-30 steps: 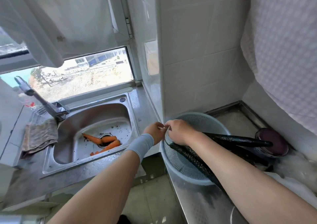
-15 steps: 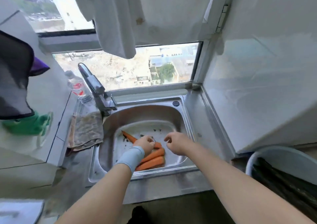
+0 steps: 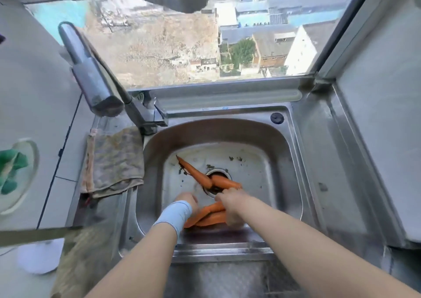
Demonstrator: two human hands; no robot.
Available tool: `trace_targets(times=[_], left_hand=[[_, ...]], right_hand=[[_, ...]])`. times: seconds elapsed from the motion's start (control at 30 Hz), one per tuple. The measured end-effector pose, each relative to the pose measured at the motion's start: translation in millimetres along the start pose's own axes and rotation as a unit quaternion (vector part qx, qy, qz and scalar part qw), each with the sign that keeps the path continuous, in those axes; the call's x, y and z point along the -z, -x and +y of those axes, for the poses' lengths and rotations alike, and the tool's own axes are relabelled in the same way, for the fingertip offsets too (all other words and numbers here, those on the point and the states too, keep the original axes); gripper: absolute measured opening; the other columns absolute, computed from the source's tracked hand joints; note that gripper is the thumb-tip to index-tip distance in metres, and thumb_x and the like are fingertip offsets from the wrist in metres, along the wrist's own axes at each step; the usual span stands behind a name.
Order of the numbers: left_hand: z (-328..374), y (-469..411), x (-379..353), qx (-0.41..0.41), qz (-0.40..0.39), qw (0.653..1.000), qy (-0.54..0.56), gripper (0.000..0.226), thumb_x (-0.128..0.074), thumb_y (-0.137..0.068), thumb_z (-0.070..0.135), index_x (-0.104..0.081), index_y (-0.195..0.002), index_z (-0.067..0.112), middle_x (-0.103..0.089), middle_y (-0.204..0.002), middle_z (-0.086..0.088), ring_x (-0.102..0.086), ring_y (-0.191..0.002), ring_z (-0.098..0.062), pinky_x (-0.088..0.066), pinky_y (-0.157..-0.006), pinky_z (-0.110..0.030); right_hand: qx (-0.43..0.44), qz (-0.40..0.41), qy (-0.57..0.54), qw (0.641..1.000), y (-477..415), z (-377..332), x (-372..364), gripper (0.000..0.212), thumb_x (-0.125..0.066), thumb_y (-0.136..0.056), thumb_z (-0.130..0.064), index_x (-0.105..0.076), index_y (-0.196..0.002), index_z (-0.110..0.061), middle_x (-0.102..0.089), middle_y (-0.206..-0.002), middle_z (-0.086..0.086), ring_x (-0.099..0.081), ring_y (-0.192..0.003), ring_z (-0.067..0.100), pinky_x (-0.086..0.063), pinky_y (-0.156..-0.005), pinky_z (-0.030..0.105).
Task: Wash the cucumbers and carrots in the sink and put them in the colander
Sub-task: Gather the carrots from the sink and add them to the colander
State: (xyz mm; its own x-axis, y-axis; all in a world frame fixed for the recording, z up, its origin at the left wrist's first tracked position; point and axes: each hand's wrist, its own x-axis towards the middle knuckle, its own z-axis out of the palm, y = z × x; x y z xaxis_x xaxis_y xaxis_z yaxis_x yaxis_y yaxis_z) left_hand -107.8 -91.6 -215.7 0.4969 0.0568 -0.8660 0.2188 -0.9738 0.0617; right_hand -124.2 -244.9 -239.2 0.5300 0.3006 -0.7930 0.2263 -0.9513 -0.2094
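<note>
Reaching into sink [image 3: 276,142], left hand [image 3: 186,200] and right hand [image 3: 230,206] over carrots [image 3: 213,216], grips unclear, rag [image 3: 114,161] beside

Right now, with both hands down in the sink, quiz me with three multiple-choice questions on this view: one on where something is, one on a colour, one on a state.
1. Where does the cloth lie?
A. On the window ledge
B. Beside the sink, on its left
C. Over the drain

2. What colour is the band on the left wrist?
A. Red
B. Black
C. Light blue

3. What is the tap doing?
A. No water falls from it
B. Pouring a steady stream
C. Spraying the window

Answers: 1 B, it is draped along the sink's left rim. 2 C, it shows pale blue against the arm. 3 A, no stream shows between the tap and the carrots.
</note>
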Motion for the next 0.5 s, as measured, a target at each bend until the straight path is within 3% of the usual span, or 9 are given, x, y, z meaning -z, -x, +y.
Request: trace_targets(times=[0.07, 0.1, 0.17, 0.23, 0.33, 0.43, 0.5], left_hand=[[-1, -16, -12, 0.013, -0.022, 0.999, -0.030, 0.086, -0.047, -0.048, 0.091, -0.066, -0.090, 0.019, -0.067, -0.086, -0.009, -0.064, -0.081, -0.028, -0.049, -0.076, -0.032], [0, -19, -14, 0.023, -0.034, 0.998, -0.040, 0.082, -0.049, -0.051, 0.088, -0.066, -0.092, 0.020, -0.067, -0.086, -0.007, -0.064, -0.081, -0.027, -0.050, -0.079, -0.033], [3, -23, -14, 0.040, -0.039, 0.996, -0.070, 0.052, -0.062, -0.068, 0.064, -0.066, -0.102, 0.024, -0.068, -0.096, 0.000, -0.065, -0.088, -0.023, -0.052, -0.083, -0.032], [5, -29, -14, 0.049, -0.040, 0.993, -0.098, 0.043, -0.073, -0.066, 0.047, -0.066, -0.104, 0.028, -0.068, -0.100, 0.003, -0.065, -0.089, -0.020, -0.054, -0.084, -0.032], [10, -39, -17, 0.055, -0.046, 0.986, -0.148, 0.047, -0.076, -0.059, 0.050, -0.066, -0.101, 0.031, -0.067, -0.098, 0.005, -0.064, -0.091, -0.020, -0.053, -0.086, -0.033], [7, -41, -12, 0.036, -0.029, 0.987, -0.155, 0.023, -0.065, -0.077, 0.049, -0.065, -0.089, 0.029, -0.065, -0.100, 0.004, -0.062, -0.095, -0.020, -0.048, -0.085, -0.028], [-1, -40, -4, 0.035, -0.014, 0.991, -0.127, 0.023, -0.057, -0.088, 0.047, -0.061, -0.084, 0.025, -0.062, -0.097, 0.002, -0.059, -0.092, -0.022, -0.045, -0.080, -0.026]], right_hand=[[0.021, 0.004, 0.044, 0.999, -18, 1, -7, 0.073, -0.074, -0.080, -0.026, -0.038, -0.143, -0.021, -0.047, -0.137, 0.012, -0.045, -0.128, 0.034, -0.040, -0.106, 0.046], [0.029, 0.011, 0.065, 0.997, -25, 1, -10, 0.074, -0.075, -0.080, -0.027, -0.036, -0.143, -0.018, -0.046, -0.138, 0.014, -0.044, -0.128, 0.034, -0.040, -0.104, 0.047], [0.038, 0.023, 0.107, 0.993, -36, 2, -16, 0.091, -0.083, -0.073, -0.033, -0.030, -0.145, -0.015, -0.045, -0.137, 0.016, -0.044, -0.126, 0.035, -0.041, -0.101, 0.047], [0.037, 0.015, 0.139, 0.989, -43, 3, -18, 0.105, -0.089, -0.064, -0.042, -0.029, -0.146, -0.013, -0.046, -0.135, 0.016, -0.046, -0.124, 0.035, -0.044, -0.099, 0.048], [0.028, -0.010, 0.197, 0.980, -51, 0, -22, 0.097, -0.085, -0.066, -0.049, -0.040, -0.143, -0.013, -0.048, -0.131, 0.014, -0.048, -0.118, 0.034, -0.045, -0.097, 0.046], [0.032, 0.011, 0.203, 0.979, -50, -1, -24, 0.091, -0.082, -0.068, -0.043, -0.040, -0.142, -0.011, -0.049, -0.129, 0.013, -0.049, -0.116, 0.032, -0.045, -0.090, 0.042], [0.046, 0.034, 0.195, 0.979, -45, 0, -23, 0.088, -0.079, -0.071, -0.038, -0.035, -0.143, -0.012, -0.053, -0.128, 0.012, -0.053, -0.115, 0.031, -0.046, -0.091, 0.042]])
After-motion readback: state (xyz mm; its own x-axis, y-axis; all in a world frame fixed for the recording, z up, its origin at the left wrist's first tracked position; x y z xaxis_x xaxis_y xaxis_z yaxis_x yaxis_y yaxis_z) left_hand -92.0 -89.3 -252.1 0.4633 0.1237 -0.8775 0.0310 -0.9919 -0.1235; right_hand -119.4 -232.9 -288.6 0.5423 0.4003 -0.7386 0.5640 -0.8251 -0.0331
